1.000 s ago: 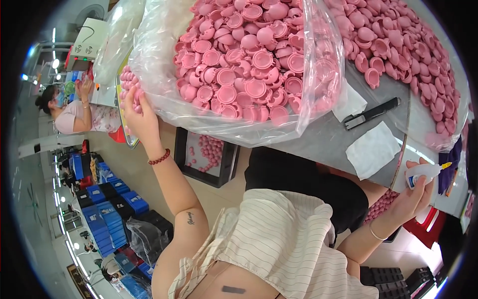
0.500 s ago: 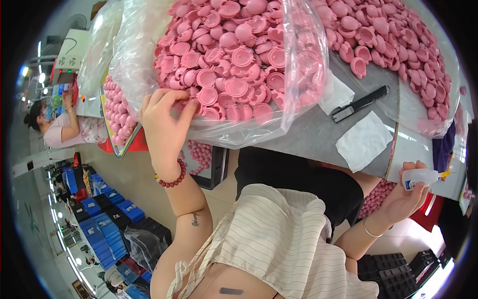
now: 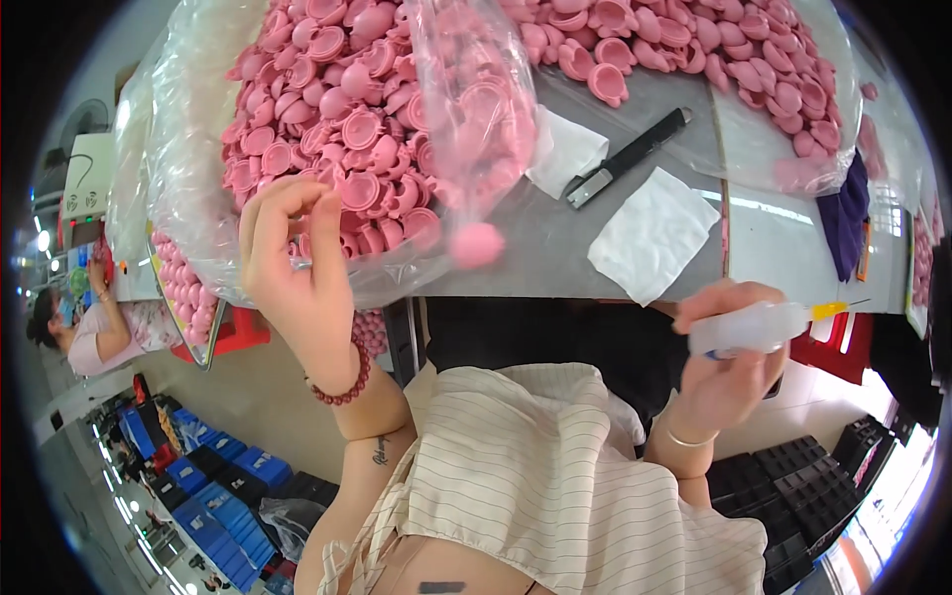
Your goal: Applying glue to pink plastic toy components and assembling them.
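My left hand (image 3: 297,268) is over the near edge of a clear plastic bag (image 3: 397,283) heaped with pink hollow plastic half-shells (image 3: 342,94). Its thumb and forefinger meet in a pinch; whether a shell sits between the tips is hidden among the pink pieces. A blurred pink ball (image 3: 477,245) shows at the bag's near right edge. In my right hand (image 3: 729,377), at the right before the table edge, is a translucent squeeze bottle (image 3: 746,329). The bottle lies sideways, its yellow needle tip (image 3: 828,310) pointing right.
On the grey table (image 3: 684,129) lie a black-handled knife (image 3: 635,154) and white tissues (image 3: 654,236). More shells (image 3: 734,50) are heaped at the back right, near a purple cloth (image 3: 845,218). At left stands a tray of pink balls (image 3: 183,283); a co-worker (image 3: 114,327) sits beyond.
My right hand has moved left and inward with the bottle. The view has shifted, and my left fingers have risen slightly off the shells. A blurred pink ball now shows beside the bag.
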Demonstrator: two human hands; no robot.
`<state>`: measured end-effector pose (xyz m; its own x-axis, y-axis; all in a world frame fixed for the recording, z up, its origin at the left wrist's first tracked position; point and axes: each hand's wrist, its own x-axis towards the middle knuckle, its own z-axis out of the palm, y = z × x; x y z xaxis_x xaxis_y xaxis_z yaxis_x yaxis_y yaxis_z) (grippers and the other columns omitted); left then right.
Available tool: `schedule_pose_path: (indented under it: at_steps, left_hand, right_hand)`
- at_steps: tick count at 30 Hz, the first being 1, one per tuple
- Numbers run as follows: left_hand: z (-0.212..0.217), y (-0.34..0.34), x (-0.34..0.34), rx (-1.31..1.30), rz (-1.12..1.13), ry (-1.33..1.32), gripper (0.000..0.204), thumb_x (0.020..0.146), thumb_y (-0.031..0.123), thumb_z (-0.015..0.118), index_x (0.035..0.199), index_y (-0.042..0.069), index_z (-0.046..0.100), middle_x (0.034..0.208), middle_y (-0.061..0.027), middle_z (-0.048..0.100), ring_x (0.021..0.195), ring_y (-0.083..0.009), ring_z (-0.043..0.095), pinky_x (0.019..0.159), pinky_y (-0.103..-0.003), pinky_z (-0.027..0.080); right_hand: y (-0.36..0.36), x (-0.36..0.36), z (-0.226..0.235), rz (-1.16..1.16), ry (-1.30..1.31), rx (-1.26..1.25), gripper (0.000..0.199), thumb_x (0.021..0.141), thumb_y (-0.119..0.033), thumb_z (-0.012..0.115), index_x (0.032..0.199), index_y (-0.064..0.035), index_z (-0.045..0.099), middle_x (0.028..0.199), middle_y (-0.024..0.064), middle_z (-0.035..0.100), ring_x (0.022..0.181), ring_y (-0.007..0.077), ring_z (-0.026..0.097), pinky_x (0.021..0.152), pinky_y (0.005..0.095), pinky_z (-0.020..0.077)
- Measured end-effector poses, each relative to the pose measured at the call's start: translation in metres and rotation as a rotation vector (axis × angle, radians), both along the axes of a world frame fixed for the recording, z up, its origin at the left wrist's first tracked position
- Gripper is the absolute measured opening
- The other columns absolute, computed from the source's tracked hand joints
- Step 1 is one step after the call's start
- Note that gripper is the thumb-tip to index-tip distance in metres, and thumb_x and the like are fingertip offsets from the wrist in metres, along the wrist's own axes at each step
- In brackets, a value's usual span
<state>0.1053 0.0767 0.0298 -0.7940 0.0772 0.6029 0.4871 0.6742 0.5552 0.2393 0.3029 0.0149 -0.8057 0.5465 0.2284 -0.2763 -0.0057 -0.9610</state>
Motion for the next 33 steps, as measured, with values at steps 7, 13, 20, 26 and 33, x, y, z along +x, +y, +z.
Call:
schedule_pose_path:
  at_steps: [7,13,20,26,33]
  left_hand:
    - [-0.011,0.031,0.018,0.244,-0.156,0.056,0.011,0.074,0.009,0.059,0.072,0.0,0.054,0.081,-0.0098,0.056,0.068,-0.0187,0.051,0.063,-0.026,0.041]
    - [-0.027,0.042,0.045,0.422,-0.725,0.037,0.017,0.071,0.018,0.064,0.073,0.004,0.055,0.08,-0.0113,0.054,0.064,-0.0185,0.053,0.054,-0.025,0.044]
    - [-0.044,0.038,0.05,0.434,-0.665,-0.038,0.034,0.077,0.032,0.056,0.068,0.003,0.042,0.079,-0.0121,0.043,0.053,-0.0177,0.047,0.043,-0.025,0.042]
    - [-0.048,0.039,0.054,0.434,-0.702,-0.095,0.033,0.077,0.031,0.057,0.068,0.003,0.042,0.082,-0.0127,0.043,0.054,-0.0177,0.048,0.045,-0.025,0.042]
    - [-0.047,0.06,0.06,0.688,-0.86,-0.229,0.028,0.076,0.029,0.059,0.068,0.005,0.048,0.085,-0.0138,0.042,0.055,-0.0176,0.049,0.047,-0.024,0.043]
  right_hand:
    - [-0.022,0.004,-0.008,0.323,-0.008,-0.244,0.035,0.077,-0.027,0.052,0.091,0.0047,0.044,0.086,0.0212,0.056,0.063,0.0168,0.054,0.059,0.0263,0.0451]
    - [-0.005,0.002,-0.015,0.146,0.032,-0.232,0.038,0.08,-0.033,0.047,0.091,0.0038,0.044,0.081,0.022,0.055,0.056,0.019,0.053,0.051,0.0267,0.0423]
    - [0.028,0.016,-0.025,-0.105,0.031,-0.241,0.041,0.082,-0.037,0.038,0.092,0.0027,0.044,0.075,0.0211,0.055,0.05,0.0193,0.051,0.042,0.0237,0.0356]
    - [0.031,0.021,-0.027,-0.079,0.071,-0.256,0.039,0.082,-0.036,0.039,0.092,0.0021,0.044,0.073,0.0204,0.055,0.049,0.0184,0.05,0.041,0.0234,0.0349]
    - [0.022,0.029,-0.018,0.046,0.062,-0.243,0.04,0.083,-0.041,0.037,0.088,-0.0016,0.04,0.065,0.0119,0.046,0.049,0.0171,0.042,0.042,0.0214,0.031]
